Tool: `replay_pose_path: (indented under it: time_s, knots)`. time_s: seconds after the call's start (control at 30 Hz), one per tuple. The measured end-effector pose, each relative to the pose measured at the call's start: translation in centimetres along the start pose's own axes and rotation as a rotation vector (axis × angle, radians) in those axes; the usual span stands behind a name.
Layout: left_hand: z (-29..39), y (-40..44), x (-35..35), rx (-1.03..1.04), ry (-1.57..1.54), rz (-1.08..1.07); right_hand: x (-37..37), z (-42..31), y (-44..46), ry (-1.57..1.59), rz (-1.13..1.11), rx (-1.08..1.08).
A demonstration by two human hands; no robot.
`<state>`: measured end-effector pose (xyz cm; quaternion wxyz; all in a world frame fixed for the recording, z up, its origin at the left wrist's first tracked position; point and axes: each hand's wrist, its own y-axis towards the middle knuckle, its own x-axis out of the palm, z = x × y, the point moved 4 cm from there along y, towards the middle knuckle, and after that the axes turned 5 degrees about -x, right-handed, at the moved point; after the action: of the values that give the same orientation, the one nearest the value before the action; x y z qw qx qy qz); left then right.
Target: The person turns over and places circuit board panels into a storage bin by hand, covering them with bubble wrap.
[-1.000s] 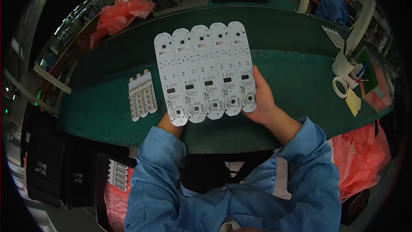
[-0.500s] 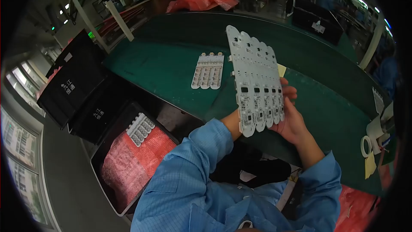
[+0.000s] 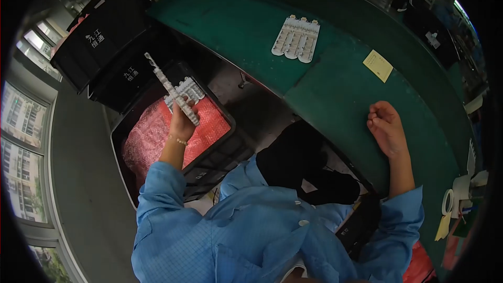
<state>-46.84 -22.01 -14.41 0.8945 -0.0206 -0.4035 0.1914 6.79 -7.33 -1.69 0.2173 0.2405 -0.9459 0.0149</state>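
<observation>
My left hand [image 3: 182, 121] grips a white circuit board panel [image 3: 168, 85], now seen nearly edge-on, above a black crate [image 3: 234, 123]. Pink bubble wrap [image 3: 149, 133] lines that crate. Another white board panel [image 3: 193, 90] lies on the wrap, partly hidden behind the held one. Over the green table [image 3: 335, 102], my right hand [image 3: 386, 128] has its fingers curled in towards the thumb, with nothing visible in them. A further white panel [image 3: 296, 39] with several rounded strips rests on the table, farther from me. A yellow paper note [image 3: 378, 66] lies to its right.
Black crates with white lettering [image 3: 97, 36] are stacked beyond the open crate, at the left. On the table's right side are a roll of white tape [image 3: 447, 202] and yellow paper [image 3: 443, 228]. Pink wrap [image 3: 419, 263] shows at the lower right.
The board panel has moved from in front of me over the table to above the crate on the left, held in my left hand. My right hand has let go of it. The view has tilted down.
</observation>
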Motion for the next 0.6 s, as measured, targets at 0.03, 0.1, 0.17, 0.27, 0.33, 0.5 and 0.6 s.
replay_pose_path:
  time_s: [0.03, 0.1, 0.17, 0.27, 0.33, 0.5, 0.6]
  knots:
    - [0.1, -1.5, -0.9, 0.039, 0.068, 0.162, -0.2, 0.2, 0.0, 0.003, 0.005, 0.008]
    - [0.0, -4.1, -4.5, 0.034, 0.234, 0.375, -0.2, 0.2, 0.1, 0.036, -0.017, -0.009]
    - [-1.5, -4.8, -9.5, -0.044, 0.368, 0.519, -0.2, 0.0, 0.1, 0.039, -0.006, -0.011]
    - [-5.4, -4.2, -15.8, 0.006, 0.476, 0.638, 0.0, -0.1, -0.1, 0.047, 0.013, -0.01]
    - [-7.1, -4.6, -15.4, -0.413, 0.513, 0.775, 0.1, -0.1, -0.1, 0.049, 0.024, -0.019]
    - [-7.8, -2.6, -19.5, -0.28, 0.935, 0.681, -0.2, 0.0, -0.2, 0.047, 0.011, -0.012]
    - [-6.8, -3.5, -17.1, -0.407, 1.061, 0.679, 0.1, -0.2, -0.2, 0.043, -0.007, -0.005]
